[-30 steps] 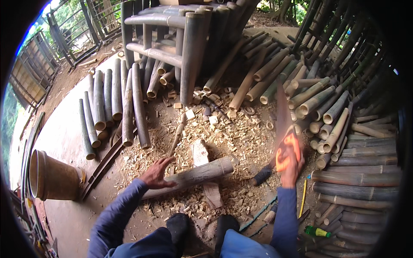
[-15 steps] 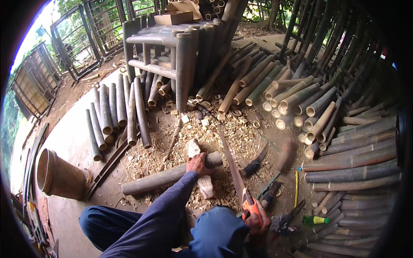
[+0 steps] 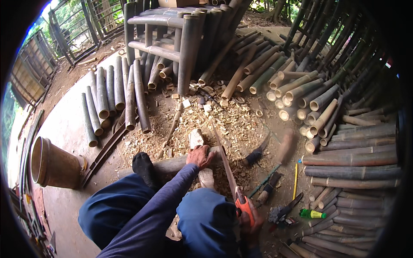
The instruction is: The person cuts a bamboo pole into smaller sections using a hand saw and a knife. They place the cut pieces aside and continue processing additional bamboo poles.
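A thick bamboo pole lies crosswise before my knees, over a pale wooden block. My left hand is closed round the pole near its right end, pressing from above. My dark-socked left foot rests at the pole's left part. In my right hand, beside my right knee, is the orange handle of a hand saw. Its long blade points away from me and crosses at the pole's right end, just right of my left hand. Whether the teeth touch the bamboo I cannot tell.
Wood chips cover the ground ahead. A brown bucket stands at left. Cut bamboo lengths are stacked at right, near a green bottle, a yellow stick and a curved blade. A bamboo frame stands at the back.
My left foot has come onto the pole's left part. The saw has swung left, its blade now at the pole's right end. My left hand keeps its hold.
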`<action>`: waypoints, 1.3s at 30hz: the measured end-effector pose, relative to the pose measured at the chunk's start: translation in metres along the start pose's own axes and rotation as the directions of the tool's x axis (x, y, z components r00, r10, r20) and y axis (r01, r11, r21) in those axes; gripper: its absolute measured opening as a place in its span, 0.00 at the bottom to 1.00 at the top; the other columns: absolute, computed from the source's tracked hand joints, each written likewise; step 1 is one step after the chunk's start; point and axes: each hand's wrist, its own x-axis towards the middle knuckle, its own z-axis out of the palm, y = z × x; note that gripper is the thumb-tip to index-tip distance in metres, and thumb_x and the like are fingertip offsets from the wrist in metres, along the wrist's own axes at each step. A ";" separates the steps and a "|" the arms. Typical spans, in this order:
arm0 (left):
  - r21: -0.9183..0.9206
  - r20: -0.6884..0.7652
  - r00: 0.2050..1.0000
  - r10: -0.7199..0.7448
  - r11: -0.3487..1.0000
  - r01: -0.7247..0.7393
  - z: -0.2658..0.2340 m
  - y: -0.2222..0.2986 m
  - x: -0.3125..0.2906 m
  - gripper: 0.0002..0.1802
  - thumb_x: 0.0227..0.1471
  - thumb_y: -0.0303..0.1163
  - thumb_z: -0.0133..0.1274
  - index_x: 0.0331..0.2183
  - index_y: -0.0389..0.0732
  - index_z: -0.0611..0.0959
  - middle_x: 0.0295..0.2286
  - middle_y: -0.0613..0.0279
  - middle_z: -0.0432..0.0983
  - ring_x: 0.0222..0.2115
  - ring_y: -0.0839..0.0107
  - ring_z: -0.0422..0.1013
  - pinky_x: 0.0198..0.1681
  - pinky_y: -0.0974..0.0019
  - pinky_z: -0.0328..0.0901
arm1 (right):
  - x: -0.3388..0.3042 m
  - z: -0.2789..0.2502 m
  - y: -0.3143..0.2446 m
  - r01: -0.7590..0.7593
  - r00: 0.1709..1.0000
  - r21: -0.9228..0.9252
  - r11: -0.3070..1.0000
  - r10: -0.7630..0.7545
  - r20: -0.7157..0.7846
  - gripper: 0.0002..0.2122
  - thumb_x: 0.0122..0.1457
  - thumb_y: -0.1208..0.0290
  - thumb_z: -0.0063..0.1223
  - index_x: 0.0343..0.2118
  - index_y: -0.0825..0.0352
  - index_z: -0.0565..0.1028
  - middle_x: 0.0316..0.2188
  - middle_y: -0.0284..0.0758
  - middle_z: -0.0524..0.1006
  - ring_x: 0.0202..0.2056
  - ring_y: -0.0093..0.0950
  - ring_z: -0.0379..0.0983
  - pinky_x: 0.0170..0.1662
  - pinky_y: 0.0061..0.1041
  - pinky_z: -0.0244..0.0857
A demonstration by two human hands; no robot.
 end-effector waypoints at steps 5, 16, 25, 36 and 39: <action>0.007 -0.016 1.000 0.008 1.000 -0.008 0.002 0.000 0.004 0.34 0.59 0.65 0.44 0.49 0.46 0.80 0.47 0.53 0.80 0.54 0.53 0.70 0.58 0.43 0.60 | -0.003 0.007 -0.011 -0.045 0.999 -0.027 0.999 0.045 -0.012 0.25 0.64 0.62 0.47 0.57 0.79 0.72 0.38 0.41 0.81 0.35 0.26 0.78 0.39 0.25 0.72; -0.041 -0.034 0.999 -0.001 0.999 -0.001 0.000 -0.004 -0.001 0.33 0.59 0.63 0.45 0.47 0.44 0.81 0.46 0.55 0.80 0.56 0.56 0.68 0.61 0.37 0.54 | 0.004 0.013 -0.036 0.013 0.998 -0.110 0.994 -0.006 0.062 0.23 0.67 0.62 0.46 0.57 0.76 0.72 0.46 0.51 0.80 0.46 0.42 0.81 0.48 0.35 0.73; 0.023 -0.052 0.999 0.002 1.000 0.000 -0.003 -0.004 0.005 0.34 0.58 0.65 0.46 0.49 0.46 0.81 0.44 0.56 0.81 0.53 0.57 0.71 0.57 0.39 0.58 | 0.050 0.026 -0.017 -0.036 0.999 0.057 0.998 0.035 0.017 0.27 0.65 0.59 0.47 0.57 0.80 0.72 0.44 0.49 0.80 0.41 0.35 0.80 0.45 0.33 0.74; -0.038 0.027 0.999 -0.047 0.998 0.048 -0.005 0.001 0.007 0.34 0.61 0.66 0.42 0.48 0.47 0.82 0.46 0.56 0.80 0.55 0.57 0.70 0.60 0.42 0.58 | 0.007 -0.010 -0.038 -0.118 0.993 -0.131 0.984 0.116 -0.028 0.27 0.64 0.58 0.48 0.56 0.79 0.73 0.46 0.49 0.80 0.41 0.35 0.80 0.45 0.32 0.72; -0.003 0.009 0.998 -0.055 0.998 0.055 -0.003 0.002 0.006 0.34 0.60 0.66 0.42 0.49 0.48 0.83 0.46 0.56 0.80 0.55 0.57 0.70 0.60 0.41 0.57 | 0.005 -0.011 -0.035 -0.119 0.993 -0.118 0.986 0.121 0.005 0.26 0.64 0.58 0.48 0.56 0.79 0.73 0.44 0.48 0.81 0.39 0.34 0.81 0.44 0.31 0.73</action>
